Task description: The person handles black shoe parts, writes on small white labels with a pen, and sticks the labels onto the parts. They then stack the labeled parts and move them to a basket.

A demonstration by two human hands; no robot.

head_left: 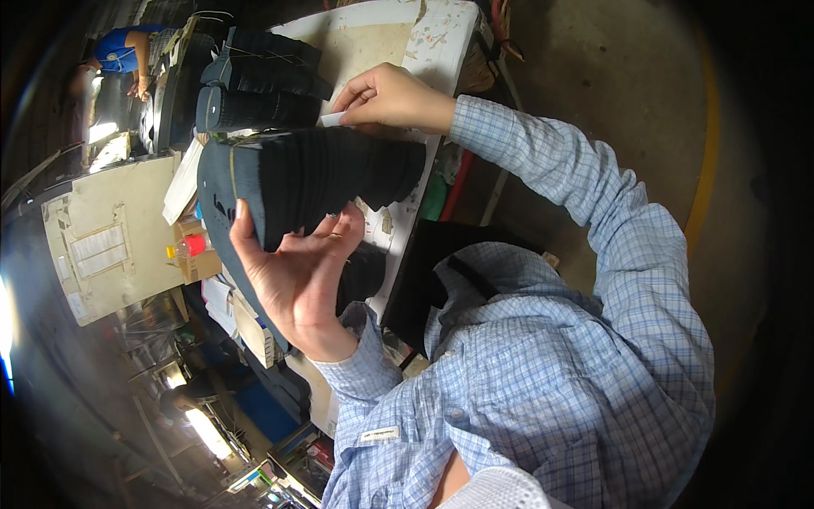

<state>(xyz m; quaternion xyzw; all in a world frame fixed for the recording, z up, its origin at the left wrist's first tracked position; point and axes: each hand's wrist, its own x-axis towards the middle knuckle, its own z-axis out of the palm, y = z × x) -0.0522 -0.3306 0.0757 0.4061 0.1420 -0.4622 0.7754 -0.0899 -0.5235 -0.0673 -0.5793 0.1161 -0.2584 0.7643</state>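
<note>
We seem to be at the steadying step, our left hand (pixel 298 270) spread against the dark stack (pixel 318 174) above the table (pixel 441 38), our right hand (pixel 386 100) pinching the white slip (pixel 331 120), which calls for a light hold.

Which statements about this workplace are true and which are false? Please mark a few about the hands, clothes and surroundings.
1. The right hand pinches a small white slip. True.
2. The left hand is on a bottle. False: it is at the dark layered stack.
3. The wearer's shirt is plain red. False: it is checked in light blue and white.
4. Another person in a blue top shows at the upper left. True.
5. The bottle has a green cap. False: its cap is yellow.
</note>
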